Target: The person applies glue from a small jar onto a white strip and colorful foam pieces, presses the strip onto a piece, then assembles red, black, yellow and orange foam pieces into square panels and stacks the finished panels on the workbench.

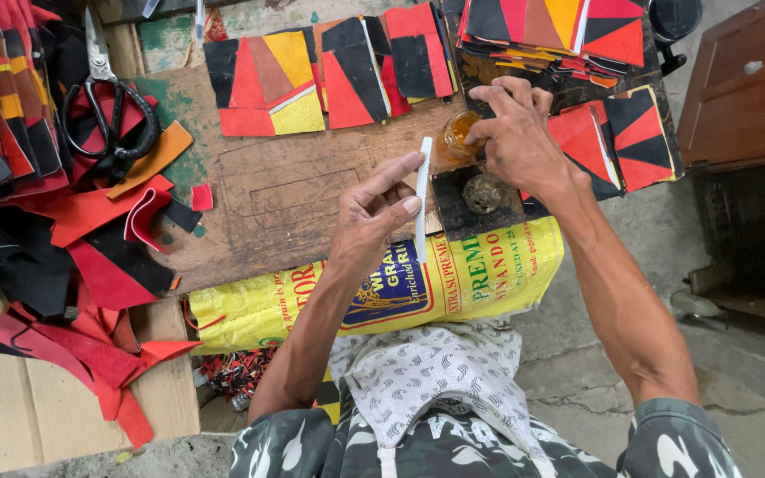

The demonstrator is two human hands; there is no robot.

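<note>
My left hand (374, 217) holds a narrow white strip (421, 199) upright between thumb and fingers, over the front edge of a worn wooden board (298, 190). My right hand (517, 133) reaches further back, its fingertips at the mouth of a small glass jar of amber liquid (455, 137). Whether the fingers hold something inside the jar is hidden. A small round dark lump (483, 193) lies on a black piece just below that hand.
Stitched red, black and yellow patchwork panels (269, 81) lie along the board's back, with a stack (560, 31) at the top right. Black-handled scissors (108, 97) and red and black scraps (90, 230) are left. A yellow printed sack (480, 270) covers my lap's front. A wooden cabinet (745, 97) stands right.
</note>
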